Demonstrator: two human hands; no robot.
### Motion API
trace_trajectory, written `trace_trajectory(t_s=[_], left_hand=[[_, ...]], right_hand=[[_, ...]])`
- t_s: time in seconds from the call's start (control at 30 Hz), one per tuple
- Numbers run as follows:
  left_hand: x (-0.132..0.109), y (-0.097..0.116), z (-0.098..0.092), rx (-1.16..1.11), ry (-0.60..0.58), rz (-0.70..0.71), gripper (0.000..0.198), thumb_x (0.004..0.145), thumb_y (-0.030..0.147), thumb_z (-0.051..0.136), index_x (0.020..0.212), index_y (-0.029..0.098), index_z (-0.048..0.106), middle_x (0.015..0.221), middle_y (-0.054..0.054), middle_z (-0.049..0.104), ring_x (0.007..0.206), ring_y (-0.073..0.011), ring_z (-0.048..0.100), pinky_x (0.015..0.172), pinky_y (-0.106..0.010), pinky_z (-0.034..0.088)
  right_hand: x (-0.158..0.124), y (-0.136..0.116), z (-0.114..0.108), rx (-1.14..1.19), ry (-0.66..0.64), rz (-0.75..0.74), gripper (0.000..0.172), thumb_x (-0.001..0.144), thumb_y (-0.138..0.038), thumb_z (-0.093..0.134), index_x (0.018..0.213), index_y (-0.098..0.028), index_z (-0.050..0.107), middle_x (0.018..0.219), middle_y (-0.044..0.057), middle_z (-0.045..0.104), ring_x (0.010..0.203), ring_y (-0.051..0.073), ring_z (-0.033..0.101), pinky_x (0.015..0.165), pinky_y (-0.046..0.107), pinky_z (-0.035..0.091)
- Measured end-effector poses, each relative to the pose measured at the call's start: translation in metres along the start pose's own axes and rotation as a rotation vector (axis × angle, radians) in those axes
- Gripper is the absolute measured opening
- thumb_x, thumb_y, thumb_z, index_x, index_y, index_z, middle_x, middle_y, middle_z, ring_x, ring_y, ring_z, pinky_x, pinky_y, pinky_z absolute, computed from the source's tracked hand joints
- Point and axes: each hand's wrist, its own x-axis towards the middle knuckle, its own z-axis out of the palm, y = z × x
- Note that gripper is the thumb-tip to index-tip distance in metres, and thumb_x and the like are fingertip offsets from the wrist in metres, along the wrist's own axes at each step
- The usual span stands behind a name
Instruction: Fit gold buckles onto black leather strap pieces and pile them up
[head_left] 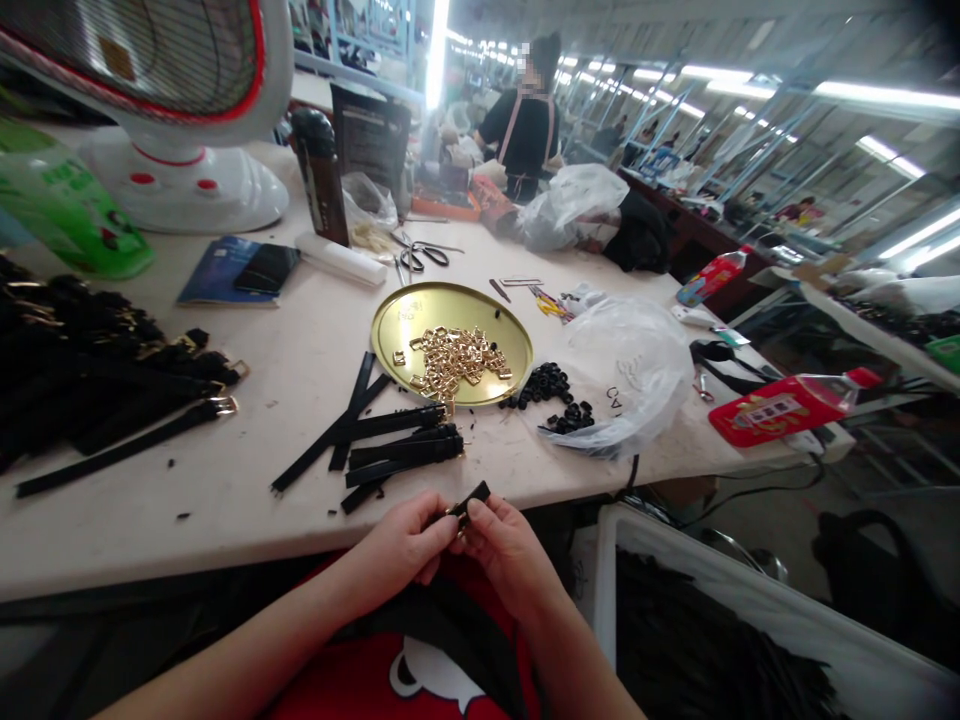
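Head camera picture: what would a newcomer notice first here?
The round gold tray at the table's middle, heaped with gold buckles, draws the eye first. Just below it, at the table's near edge, the left hand and right hand together pinch a black strap end. Finished black straps pile up at far left.

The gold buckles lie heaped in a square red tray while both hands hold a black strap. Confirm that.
Not quite: the head view shows the gold buckles heaped in a round gold tray. The left hand and right hand do hold a black strap.
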Motion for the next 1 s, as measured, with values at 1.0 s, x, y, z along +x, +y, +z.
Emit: trace_trajectory(t_s=[1.0], left_hand=[[0.037, 0.018, -0.015, 0.177, -0.008, -0.129, 0.034, 0.071, 0.051, 0.043, 0.077, 0.018, 0.047, 0.049, 0.008, 0.044, 0.036, -0.0054, 0.032, 0.035, -0.016, 0.022]], right_hand=[[0.145, -0.104, -0.114, -1.426, 0.594, -0.363, 0.005, 0.071, -0.014, 0.054, 0.073, -0.016, 0.058, 0.086, 0.009, 0.057, 0.081, 0.021, 0.054, 0.072, 0.031, 0.037]])
